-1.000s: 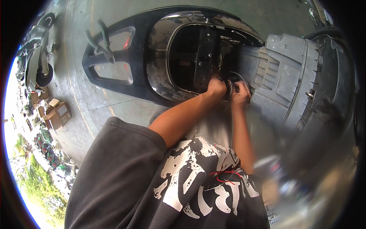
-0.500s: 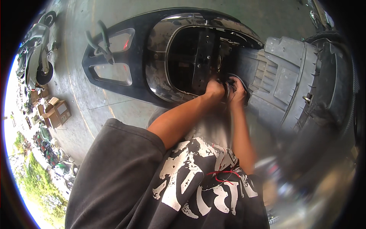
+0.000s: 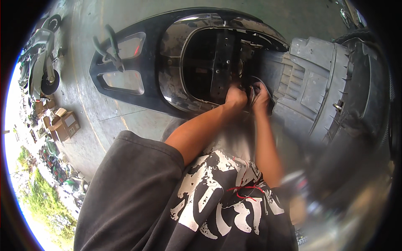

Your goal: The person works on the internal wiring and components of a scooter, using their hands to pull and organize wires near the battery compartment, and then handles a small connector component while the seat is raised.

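Observation:
A scooter's dark body [image 3: 142, 90] lies across the view, with an opening under the seat area. Both of my hands work close together at the near right edge of that opening. My left hand [image 3: 236, 98] is closed, its fingers curled in toward the opening; whatever they pinch is hidden. Just to its right, my right hand [image 3: 261, 99] has its fingers bent around a dark cable [image 3: 253, 93]. The cable appears to loop up past the fingertips. Inside the opening a dark metal plate [image 3: 220, 67] with small holes spans the cavity.
Green-handled pliers [image 3: 112, 52] rest on the scooter's rear rack. A grey plastic floorboard [image 3: 314, 71] extends to the right. On the far left are another scooter [image 3: 44, 62], an open cardboard box [image 3: 65, 125] and several piled parts. A blurred dark shape fills the lower right.
My right hand's fingers have shifted slightly around the cable, and my left hand has stayed nearly in place. The view has moved a little.

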`<state>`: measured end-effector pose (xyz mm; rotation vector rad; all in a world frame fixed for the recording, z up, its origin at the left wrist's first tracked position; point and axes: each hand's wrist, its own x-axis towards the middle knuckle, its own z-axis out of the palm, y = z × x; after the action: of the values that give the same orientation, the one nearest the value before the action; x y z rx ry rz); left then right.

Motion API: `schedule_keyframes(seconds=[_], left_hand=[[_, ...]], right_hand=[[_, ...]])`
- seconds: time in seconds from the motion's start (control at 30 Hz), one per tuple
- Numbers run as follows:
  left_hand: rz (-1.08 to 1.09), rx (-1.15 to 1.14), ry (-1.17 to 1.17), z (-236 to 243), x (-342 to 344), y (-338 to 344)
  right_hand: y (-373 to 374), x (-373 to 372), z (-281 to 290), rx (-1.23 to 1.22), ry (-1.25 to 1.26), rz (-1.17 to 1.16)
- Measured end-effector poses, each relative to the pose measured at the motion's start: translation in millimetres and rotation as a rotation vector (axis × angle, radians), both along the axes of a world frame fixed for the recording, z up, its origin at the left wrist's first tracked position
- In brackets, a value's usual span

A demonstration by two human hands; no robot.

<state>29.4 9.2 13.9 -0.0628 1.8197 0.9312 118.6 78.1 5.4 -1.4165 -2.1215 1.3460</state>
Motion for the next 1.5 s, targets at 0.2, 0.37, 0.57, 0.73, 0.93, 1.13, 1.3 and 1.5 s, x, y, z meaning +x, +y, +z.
schedule_keyframes(seconds=[0.2, 0.37, 0.57, 0.73, 0.93, 1.13, 1.3, 1.5], left_hand=[[-0.044, -0.067, 0.153, 18, -4, 0], [-0.006, -0.215, 0.039, 36, -10, 11], [0.045, -0.22, 0.132, 35, -4, 12], [0.0, -0.101, 0.147, 27, -4, 3], [-0.451, -0.07, 0.2, 30, -16, 1], [-0.579, -0.002, 0.362, 15, -17, -3], [-0.613, -0.018, 0.449, 10, -16, -5], [-0.782, 0.005, 0.485, 41, -25, 2]], right_hand=[[-4, -9, 21, 0.036, -0.015, 0.025], [-1, -4, 38, -0.169, -0.04, 0.039], [0, -2, 37, -0.127, -0.056, 0.055], [-1, -7, 35, -0.057, -0.029, 0.053], [-1, -3, 31, -0.08, -0.024, 0.073], [1, 3, 21, 0.002, 0.033, 0.167], [-1, -1, 35, -0.202, 0.065, 0.086], [2, 5, 34, -0.135, 0.004, 0.131]])
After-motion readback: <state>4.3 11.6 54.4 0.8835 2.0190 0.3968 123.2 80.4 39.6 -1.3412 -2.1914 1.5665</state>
